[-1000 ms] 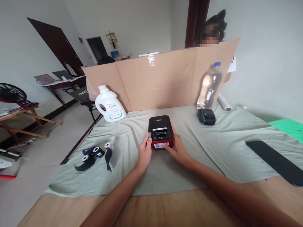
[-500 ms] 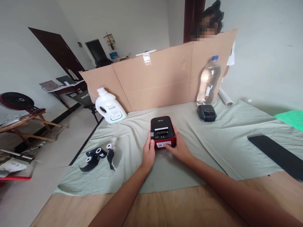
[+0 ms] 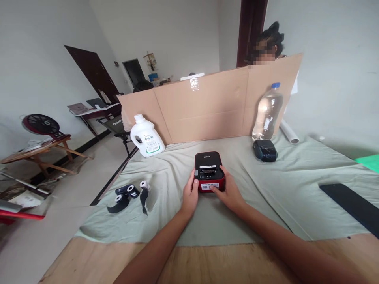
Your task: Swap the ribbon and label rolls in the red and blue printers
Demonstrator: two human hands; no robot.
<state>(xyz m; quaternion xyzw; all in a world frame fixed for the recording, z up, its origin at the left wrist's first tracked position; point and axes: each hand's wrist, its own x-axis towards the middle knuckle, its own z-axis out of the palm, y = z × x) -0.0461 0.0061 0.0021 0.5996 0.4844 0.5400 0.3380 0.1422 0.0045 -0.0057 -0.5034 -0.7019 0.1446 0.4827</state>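
Observation:
A black and red label printer (image 3: 208,161) sits on the green cloth (image 3: 204,221) in front of me, its slotted top facing up. My left hand (image 3: 190,194) is closed against its left side. On the opposite side, my right hand (image 3: 229,188) grips it, the thumb lying over the white label on the front face. To the left lie several small rolls of dark ribbon (image 3: 132,191), some with loose tails. A smaller black portable printer (image 3: 265,150) rests further back on the right.
A white jug (image 3: 147,138) and a clear bottle (image 3: 268,112) with a blue cap stand before a cardboard screen (image 3: 204,110). A long black slab (image 3: 349,203) lies at right. Behind the screen is a person (image 3: 269,41). The bare wooden table edge (image 3: 207,264) is nearest me.
The camera view has shifted, so everything appears further right and mostly lower. Both hands keep the same hold on the label printer, which stays in place on the cloth.

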